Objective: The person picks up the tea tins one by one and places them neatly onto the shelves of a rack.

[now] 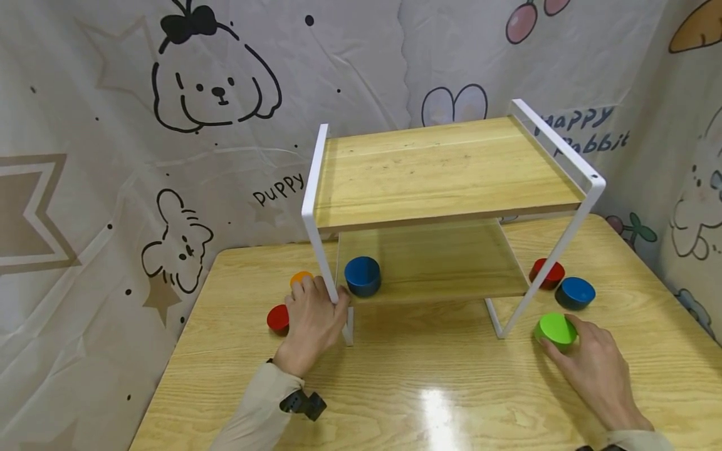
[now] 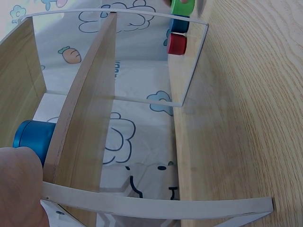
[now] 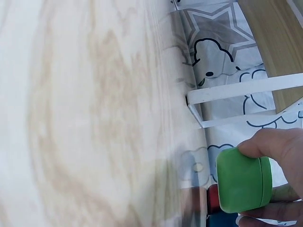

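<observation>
My left hand (image 1: 316, 316) grips the left leg (image 1: 323, 263) of a two-tier rack, thumb on the inner side and fingers on the outer. Just inside the thumb, a blue round container (image 1: 363, 277) stands on the lower shelf; the hand partly covers it in the left wrist view. An orange container (image 1: 301, 277) shows partly behind those fingers, and a red one (image 1: 278, 319) is left of the hand. At the right, my right hand (image 1: 600, 363) pinches a green round container (image 1: 555, 331) between thumb and fingers. A seam (image 3: 262, 182) runs round its side.
Beyond the green container, another blue container (image 1: 575, 293) and another red one (image 1: 547, 274) stand on the wooden table (image 1: 395, 388). The rack's upper shelf (image 1: 445, 172) overhangs the lower shelf (image 1: 451, 269). A printed cloth (image 1: 355, 69) hangs behind the table.
</observation>
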The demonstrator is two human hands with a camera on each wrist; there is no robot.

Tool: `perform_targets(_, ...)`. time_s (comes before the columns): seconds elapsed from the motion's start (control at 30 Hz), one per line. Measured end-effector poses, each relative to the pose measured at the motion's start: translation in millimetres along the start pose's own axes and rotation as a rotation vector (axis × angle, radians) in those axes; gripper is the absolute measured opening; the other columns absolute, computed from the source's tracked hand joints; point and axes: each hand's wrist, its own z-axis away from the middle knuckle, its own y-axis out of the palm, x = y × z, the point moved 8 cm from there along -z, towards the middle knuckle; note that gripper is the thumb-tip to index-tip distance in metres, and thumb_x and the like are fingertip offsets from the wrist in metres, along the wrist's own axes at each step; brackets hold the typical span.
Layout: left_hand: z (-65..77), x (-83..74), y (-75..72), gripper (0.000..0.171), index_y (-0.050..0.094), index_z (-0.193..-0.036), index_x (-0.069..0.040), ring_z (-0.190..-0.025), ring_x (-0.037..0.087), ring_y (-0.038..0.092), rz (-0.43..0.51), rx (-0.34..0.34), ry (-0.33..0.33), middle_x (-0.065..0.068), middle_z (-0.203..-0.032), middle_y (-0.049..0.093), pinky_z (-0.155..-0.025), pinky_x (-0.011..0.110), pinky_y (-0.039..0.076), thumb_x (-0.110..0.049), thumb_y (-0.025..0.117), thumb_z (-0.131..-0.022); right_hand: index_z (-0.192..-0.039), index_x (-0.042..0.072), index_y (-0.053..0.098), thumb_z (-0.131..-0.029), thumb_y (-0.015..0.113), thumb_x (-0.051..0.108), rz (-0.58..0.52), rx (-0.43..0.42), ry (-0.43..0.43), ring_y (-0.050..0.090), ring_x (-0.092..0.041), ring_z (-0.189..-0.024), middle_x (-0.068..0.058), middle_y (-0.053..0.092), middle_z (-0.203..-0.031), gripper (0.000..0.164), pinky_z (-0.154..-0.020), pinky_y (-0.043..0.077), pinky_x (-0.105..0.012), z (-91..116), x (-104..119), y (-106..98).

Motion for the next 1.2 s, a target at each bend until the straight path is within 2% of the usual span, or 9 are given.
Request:
perform_targets(0.23,0.2,0.4,-0.4,0.035,0.05,-0.076,0.001,-0.068,0.031,0.04,0.0,-0.019,0.006,0.013,-0.072,0.042,-0.059,0.038,0.032,-0.03,0.043,-0.091,-0.121,-0.016,0.052,-0.078,0.077,0.027,-0.007,-0.01,-0.012,0.051,-0.052,-0.1,-0.039,0.054,-0.114,0.066,-0.079,0.042,-0.062,1.6,7.6,-5.0)
perform_targets(0.47,0.2,1.0,0.4,0.036,0.051,-0.077,0.001,-0.068,0.031,0.039,0.001,0.0,-0.007,0.014,-0.073,0.042,-0.059,0.038,0.032,-0.03,0.042,-0.092,-0.119,-0.015,0.053,-0.076,0.079,0.026,-0.012,-0.03,-0.034,0.052,-0.052,-0.1,-0.038,0.055,-0.113,0.065,-0.077,0.043,-0.062,4.9,14.6,-9.1)
perform_targets(0.83,-0.2,-0.1,-0.9,0.035,0.051,-0.076,0.0,-0.067,0.03,0.04,-0.004,-0.003,-0.003,0.013,-0.072,0.043,-0.059,0.037,0.032,-0.031,0.043,-0.092,-0.116,-0.012,0.057,-0.07,0.082,0.022,-0.059,-0.114,-0.101,0.054,-0.05,-0.098,-0.036,0.058,-0.111,0.063,-0.072,0.045,-0.063,10.2,35.3,-26.3)
perform_targets(1.2,-0.4,-0.3,-1.4,0.035,0.051,-0.076,-0.001,-0.067,0.03,0.04,0.001,-0.002,0.0,0.013,-0.072,0.043,-0.059,0.037,0.031,-0.03,0.043,-0.092,-0.114,-0.01,0.059,-0.068,0.082,0.026,-0.066,-0.109,-0.121,0.055,-0.047,-0.095,-0.033,0.061,-0.108,0.062,-0.068,0.047,-0.063,12.9,52.0,-36.0)
